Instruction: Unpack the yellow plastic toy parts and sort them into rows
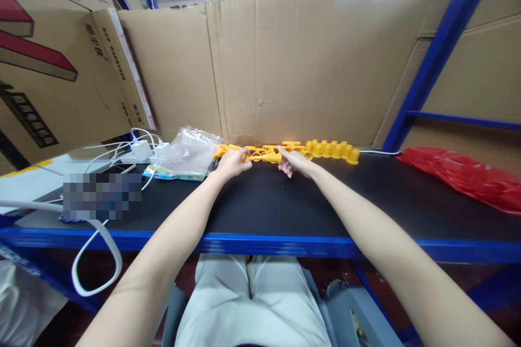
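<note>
A row of yellow plastic parts (325, 149) lies along the far edge of the black table (285, 206), against the cardboard wall. My left hand (233, 162) is closed over the left part of the row, fingers curled round a yellow piece. My right hand (295, 161) rests on the middle of the row, fingers pinching a yellow piece (268, 155) between both hands. Both arms reach straight out across the table.
A clear plastic bag (187, 153) lies left of my left hand over a colourful packet. White charger and cables (138, 150) sit at far left. A red plastic bag (464, 176) lies at the right. Blue shelf posts (439, 54) and cardboard sheets (305, 65) enclose the table.
</note>
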Available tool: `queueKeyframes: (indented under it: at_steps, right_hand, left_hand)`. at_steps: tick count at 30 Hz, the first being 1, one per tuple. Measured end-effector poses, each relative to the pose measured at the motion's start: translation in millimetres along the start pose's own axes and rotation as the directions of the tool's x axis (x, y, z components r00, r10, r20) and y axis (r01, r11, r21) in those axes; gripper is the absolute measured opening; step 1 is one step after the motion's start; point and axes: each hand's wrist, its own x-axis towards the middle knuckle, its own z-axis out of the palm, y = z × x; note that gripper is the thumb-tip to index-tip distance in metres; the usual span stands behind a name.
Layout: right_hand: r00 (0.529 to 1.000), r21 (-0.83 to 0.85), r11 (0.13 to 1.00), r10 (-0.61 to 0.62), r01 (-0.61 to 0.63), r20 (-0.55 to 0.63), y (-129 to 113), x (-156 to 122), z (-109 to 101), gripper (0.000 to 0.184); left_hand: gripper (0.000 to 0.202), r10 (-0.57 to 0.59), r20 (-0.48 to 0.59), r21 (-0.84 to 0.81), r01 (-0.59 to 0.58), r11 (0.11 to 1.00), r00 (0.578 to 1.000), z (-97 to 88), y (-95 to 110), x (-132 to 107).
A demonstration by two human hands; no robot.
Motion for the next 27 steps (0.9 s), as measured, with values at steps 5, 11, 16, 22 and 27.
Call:
queueKeyframes:
  at_steps: [5,11,16,22,27]
  right_hand:
    - [0.995,0.031,0.998,0.057,-0.060,0.081,-4,-4,-7,0.068]
    - [0.969,0.154,0.985,0.037,-0.077,0.244,-5,-9,-15,0.051]
    - [0.979,0.130,0.987,0.071,-0.096,0.191,-4,-7,-9,0.054]
    - [0.984,0.167,0.986,-0.007,-0.023,0.178,-9,-13,-9,0.021]
    - [0.987,0.127,0.992,-0.041,0.021,0.155,-10,-14,-10,0.012]
  left_hand:
    - [0.030,-0.005,-0.005,0.005,0.005,1.000,1.000,1.2,-1,0]
    - [0.031,-0.002,-0.007,0.002,0.002,1.000,1.000,0.8,0,0]
    - [0.031,-0.006,-0.001,0.017,0.006,1.000,1.000,0.0,1,1]
    - [0.033,-0.045,0.011,0.054,0.044,0.998,0.999,0.0,0,0]
    - [0.033,-0.037,0.011,0.055,0.037,0.998,0.999,-2.1,2,-1]
